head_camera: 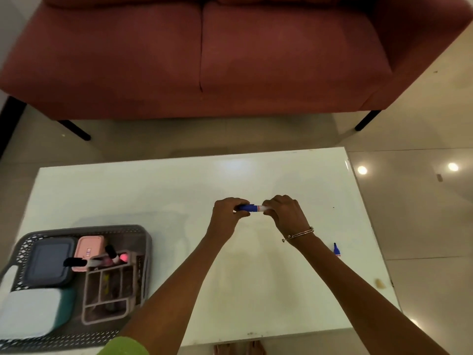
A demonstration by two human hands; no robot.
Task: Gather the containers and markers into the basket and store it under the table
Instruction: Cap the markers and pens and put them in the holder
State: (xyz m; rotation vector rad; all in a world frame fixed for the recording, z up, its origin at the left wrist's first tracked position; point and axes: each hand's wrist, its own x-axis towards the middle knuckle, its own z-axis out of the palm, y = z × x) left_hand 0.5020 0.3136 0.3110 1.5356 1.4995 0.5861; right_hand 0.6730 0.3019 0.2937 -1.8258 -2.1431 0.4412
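Nearest, the grey basket [143, 242] sits at the table's [179, 180] near-left corner with lidded containers [48, 262] inside, and another blue marker [336, 250] lies by the right edge, partly hidden by the right forearm. Farther in, at mid-table, both hands grasp one blue marker [252, 208] lying left to right: the left hand [227, 211] curls round its cap end and the right hand [284, 211] round its white barrel. The left hand looks nearer the basket, with bare tabletop between them.

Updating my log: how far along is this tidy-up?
Done: lidded containers and black-capped markers lie in the basket. In hand: left hand and right hand grip a blue marker. Left: it, a second blue marker by the right forearm, then stowing the basket, now on the table.
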